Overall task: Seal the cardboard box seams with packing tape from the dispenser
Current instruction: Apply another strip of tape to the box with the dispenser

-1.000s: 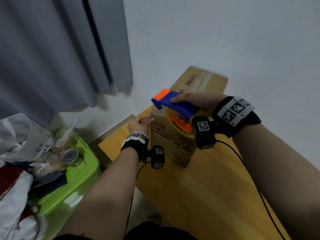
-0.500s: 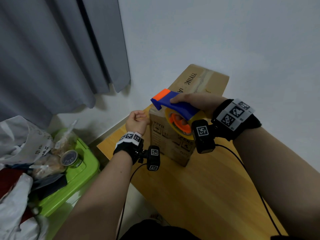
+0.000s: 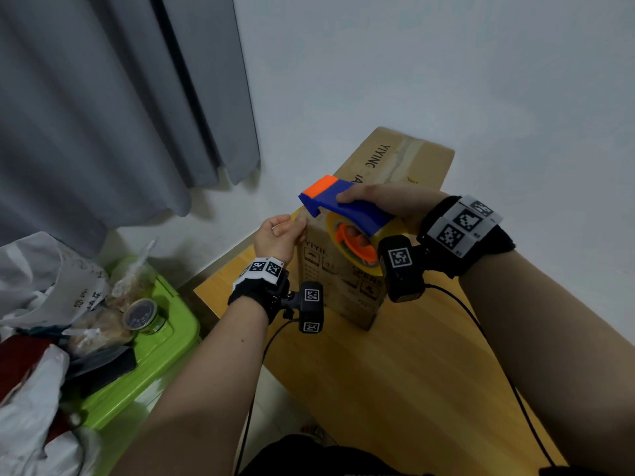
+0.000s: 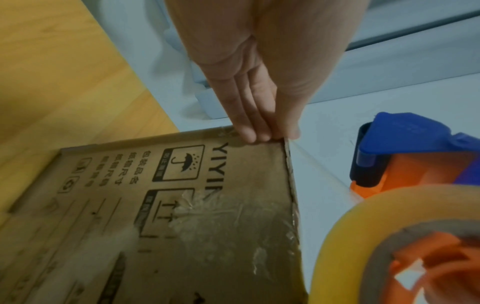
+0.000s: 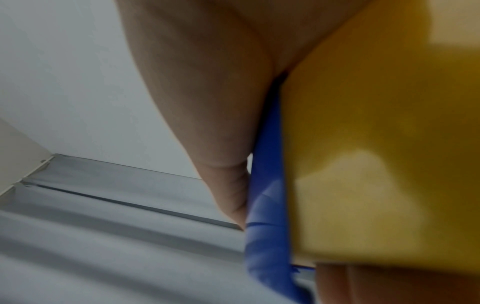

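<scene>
A tall cardboard box (image 3: pixel 405 159) with black print stands on the wooden table (image 3: pixel 395 389); its front face fills the left wrist view (image 4: pixel 221 226). My right hand (image 3: pixel 385 201) grips the blue and orange tape dispenser (image 3: pixel 347 211) just above the box's near top corner. In the right wrist view the yellowish tape roll (image 5: pixel 376 144) sits against the palm. My left hand (image 4: pixel 267 135) pinches the tape end onto the box's top corner. A clear strip of tape (image 4: pixel 319 166) runs from there to the dispenser (image 4: pixel 405 133).
A green bin (image 3: pixel 165 355) left of the table carries plastic bags and a small tin (image 3: pixel 141 314). A grey curtain (image 3: pixel 120 97) hangs at the back left and a white wall stands close behind the box. Wrist camera cables trail over the table.
My left hand has risen from beside the box's front face to its top near corner, close under the dispenser's nose. The right hand and dispenser have barely moved.
</scene>
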